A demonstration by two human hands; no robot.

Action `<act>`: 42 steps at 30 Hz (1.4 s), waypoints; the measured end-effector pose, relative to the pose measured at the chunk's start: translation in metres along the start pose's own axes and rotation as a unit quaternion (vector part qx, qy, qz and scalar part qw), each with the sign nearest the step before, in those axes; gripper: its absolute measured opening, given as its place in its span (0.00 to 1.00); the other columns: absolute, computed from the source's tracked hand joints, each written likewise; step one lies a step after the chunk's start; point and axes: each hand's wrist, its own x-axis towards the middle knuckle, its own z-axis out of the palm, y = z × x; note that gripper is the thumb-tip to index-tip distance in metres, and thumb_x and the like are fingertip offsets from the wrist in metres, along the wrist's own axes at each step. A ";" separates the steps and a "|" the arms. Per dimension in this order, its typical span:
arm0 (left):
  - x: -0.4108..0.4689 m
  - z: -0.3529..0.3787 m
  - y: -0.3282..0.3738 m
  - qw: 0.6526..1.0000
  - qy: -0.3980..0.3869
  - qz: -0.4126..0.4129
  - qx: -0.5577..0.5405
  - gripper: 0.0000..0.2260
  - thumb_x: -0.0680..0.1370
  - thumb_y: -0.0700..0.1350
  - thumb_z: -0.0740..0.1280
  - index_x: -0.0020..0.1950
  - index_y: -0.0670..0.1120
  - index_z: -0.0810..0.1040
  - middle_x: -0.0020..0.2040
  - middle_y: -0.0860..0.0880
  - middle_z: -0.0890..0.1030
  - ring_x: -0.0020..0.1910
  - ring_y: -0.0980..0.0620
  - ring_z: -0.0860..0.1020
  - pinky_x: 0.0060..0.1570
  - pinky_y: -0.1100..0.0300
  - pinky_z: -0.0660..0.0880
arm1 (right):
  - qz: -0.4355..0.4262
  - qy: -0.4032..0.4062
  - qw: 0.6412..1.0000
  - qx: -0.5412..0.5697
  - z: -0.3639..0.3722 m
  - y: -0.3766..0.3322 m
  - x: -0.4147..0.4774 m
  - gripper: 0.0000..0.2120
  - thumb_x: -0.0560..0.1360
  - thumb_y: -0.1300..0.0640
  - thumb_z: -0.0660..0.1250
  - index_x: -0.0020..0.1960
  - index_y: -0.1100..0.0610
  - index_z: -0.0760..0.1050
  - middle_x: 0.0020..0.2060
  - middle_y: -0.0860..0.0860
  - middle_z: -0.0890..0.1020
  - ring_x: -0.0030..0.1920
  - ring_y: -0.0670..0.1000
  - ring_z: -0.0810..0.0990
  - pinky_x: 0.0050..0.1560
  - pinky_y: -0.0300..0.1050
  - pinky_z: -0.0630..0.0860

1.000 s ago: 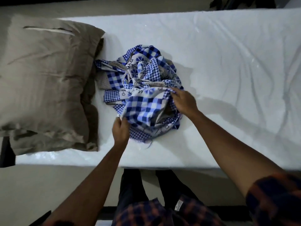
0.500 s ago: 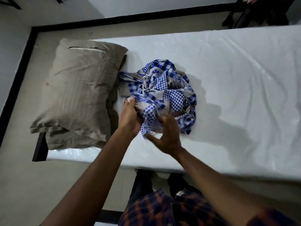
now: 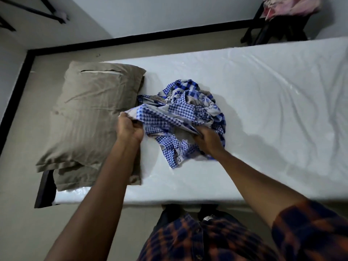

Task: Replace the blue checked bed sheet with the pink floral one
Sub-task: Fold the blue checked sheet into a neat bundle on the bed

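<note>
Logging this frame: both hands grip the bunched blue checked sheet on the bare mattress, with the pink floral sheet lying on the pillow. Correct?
No: the head view shows the pink floral sheet on the dark chair beyond the mattress, not on the pillow. The rest holds.

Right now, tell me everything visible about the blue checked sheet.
The blue checked sheet is thin, soft-looking cloth in blue-and-white checks of mixed sizes with grey floral patches. It lies crumpled in a heap on the white mattress, beside the pillow. The left hand grips a lifted edge; the right hand grips a fold nearer the person.
</note>
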 end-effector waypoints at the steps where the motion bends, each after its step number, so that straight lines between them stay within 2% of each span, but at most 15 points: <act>1: 0.015 -0.008 0.009 1.000 0.019 0.020 0.005 0.19 0.85 0.43 0.52 0.44 0.38 0.79 0.33 0.46 0.83 0.29 0.53 0.81 0.33 0.62 0.79 | 0.029 0.010 0.999 0.038 -0.002 -0.005 0.002 0.10 0.77 0.48 0.62 0.44 0.53 0.77 0.32 0.48 0.77 0.36 0.55 0.78 0.35 0.46 0.67; 3: 0.047 -0.031 0.019 0.995 0.068 0.047 0.056 0.15 0.83 0.50 0.57 0.56 0.40 0.77 0.49 0.43 0.85 0.43 0.50 0.83 0.36 0.60 0.80 | 0.088 0.038 0.988 0.124 -0.008 -0.022 0.014 0.10 0.79 0.53 0.63 0.38 0.50 0.71 0.29 0.46 0.73 0.32 0.49 0.73 0.36 0.46 0.64; 5: 0.052 -0.053 0.023 0.976 0.071 0.010 0.206 0.28 0.78 0.57 0.65 0.74 0.45 0.68 0.67 0.44 0.77 0.56 0.48 0.81 0.48 0.54 0.82 | 0.122 0.025 0.977 0.176 -0.017 -0.046 0.032 0.15 0.80 0.53 0.65 0.35 0.51 0.71 0.28 0.45 0.74 0.31 0.47 0.73 0.37 0.47 0.66; 7: 0.031 -0.063 0.010 0.944 0.010 0.084 0.318 0.29 0.76 0.46 0.70 0.75 0.45 0.65 0.66 0.46 0.74 0.50 0.55 0.80 0.49 0.60 0.80 | 0.132 -0.056 0.965 0.218 -0.028 -0.075 0.052 0.19 0.80 0.51 0.67 0.31 0.52 0.70 0.26 0.46 0.72 0.28 0.47 0.71 0.37 0.47 0.65; 10: -0.005 -0.067 -0.017 0.785 -0.232 0.267 0.509 0.35 0.68 0.44 0.76 0.73 0.44 0.68 0.69 0.48 0.71 0.64 0.56 0.74 0.65 0.67 0.69 | 0.120 -0.219 0.943 0.219 -0.039 -0.130 0.077 0.17 0.81 0.51 0.66 0.43 0.64 0.81 0.34 0.54 0.79 0.31 0.48 0.75 0.38 0.43 0.69; 12: -0.013 -0.065 -0.030 0.690 -0.329 0.311 0.565 0.38 0.68 0.47 0.77 0.75 0.43 0.66 0.71 0.47 0.71 0.70 0.52 0.70 0.70 0.63 0.65 | 0.094 -0.292 0.935 0.178 -0.039 -0.160 0.090 0.16 0.81 0.51 0.66 0.42 0.61 0.82 0.33 0.48 0.83 0.31 0.42 0.79 0.40 0.39 0.72; 16: -0.019 -0.047 -0.028 0.759 -0.233 0.346 0.500 0.17 0.76 0.50 0.72 0.61 0.46 0.76 0.57 0.49 0.80 0.57 0.51 0.78 0.58 0.52 0.75 | 0.112 -0.353 0.919 0.133 -0.031 -0.178 0.105 0.13 0.81 0.51 0.67 0.48 0.60 0.83 0.40 0.47 0.87 0.41 0.42 0.84 0.51 0.41 0.77; 18: -0.012 -0.041 -0.019 0.753 -0.226 0.382 0.487 0.05 0.78 0.49 0.71 0.49 0.49 0.78 0.46 0.52 0.80 0.47 0.52 0.80 0.49 0.48 0.77 | 0.113 -0.369 0.909 0.158 -0.031 -0.178 0.101 0.16 0.82 0.52 0.64 0.61 0.61 0.81 0.55 0.48 0.84 0.55 0.44 0.82 0.61 0.37 0.76; 20: -0.007 -0.037 -0.009 0.751 -0.263 0.354 0.491 0.06 0.78 0.48 0.71 0.42 0.51 0.78 0.39 0.54 0.81 0.40 0.55 0.81 0.41 0.51 0.79 | 0.113 -0.375 0.902 0.182 -0.031 -0.175 0.094 0.15 0.83 0.52 0.61 0.63 0.59 0.79 0.55 0.46 0.83 0.55 0.40 0.80 0.57 0.30 0.75; 23: 0.000 -0.036 -0.001 0.722 -0.294 0.360 0.512 0.11 0.80 0.47 0.70 0.38 0.48 0.75 0.32 0.54 0.78 0.32 0.60 0.76 0.35 0.59 0.75 | 0.103 -0.266 0.945 0.162 -0.023 -0.152 0.085 0.15 0.78 0.42 0.67 0.50 0.54 0.83 0.48 0.46 0.84 0.51 0.45 0.82 0.59 0.44 0.75; 27: 0.009 -0.037 0.003 0.674 -0.372 0.319 0.552 0.08 0.81 0.48 0.68 0.44 0.47 0.75 0.37 0.54 0.80 0.37 0.58 0.79 0.37 0.66 0.73 | 0.117 -0.068 0.976 0.168 -0.011 -0.124 0.056 0.14 0.79 0.49 0.69 0.39 0.56 0.78 0.35 0.46 0.77 0.36 0.43 0.75 0.41 0.43 0.69; 32: 0.015 -0.050 -0.018 0.506 -0.468 0.315 0.652 0.20 0.72 0.54 0.74 0.60 0.48 0.78 0.54 0.49 0.81 0.52 0.48 0.78 0.50 0.55 0.75 | 0.191 -0.099 0.931 0.296 -0.007 -0.129 0.042 0.12 0.79 0.59 0.66 0.51 0.69 0.81 0.36 0.54 0.83 0.37 0.51 0.80 0.43 0.41 0.73; 37: 0.001 -0.042 -0.028 0.589 -0.410 0.342 0.606 0.07 0.77 0.48 0.66 0.45 0.46 0.80 0.41 0.49 0.82 0.43 0.47 0.78 0.41 0.53 0.72 | 0.225 -0.101 0.937 0.249 -0.013 -0.128 0.038 0.07 0.80 0.57 0.67 0.47 0.57 0.82 0.36 0.50 0.84 0.34 0.45 0.81 0.38 0.38 0.75; 40: -0.003 -0.035 -0.014 0.609 -0.417 0.331 0.587 0.09 0.77 0.47 0.63 0.37 0.46 0.72 0.33 0.49 0.76 0.35 0.47 0.74 0.37 0.50 0.71 | 0.172 0.100 0.979 0.033 -0.010 -0.112 0.027 0.09 0.78 0.49 0.69 0.52 0.54 0.80 0.42 0.47 0.80 0.41 0.47 0.77 0.44 0.42 0.71; 42: -0.006 -0.028 -0.005 0.625 -0.431 0.315 0.569 0.11 0.76 0.47 0.62 0.35 0.44 0.71 0.31 0.46 0.74 0.31 0.46 0.72 0.34 0.51 0.68 | 0.081 0.239 0.967 0.043 -0.005 -0.115 0.004 0.12 0.76 0.49 0.69 0.56 0.55 0.78 0.48 0.48 0.80 0.48 0.48 0.77 0.50 0.44 0.73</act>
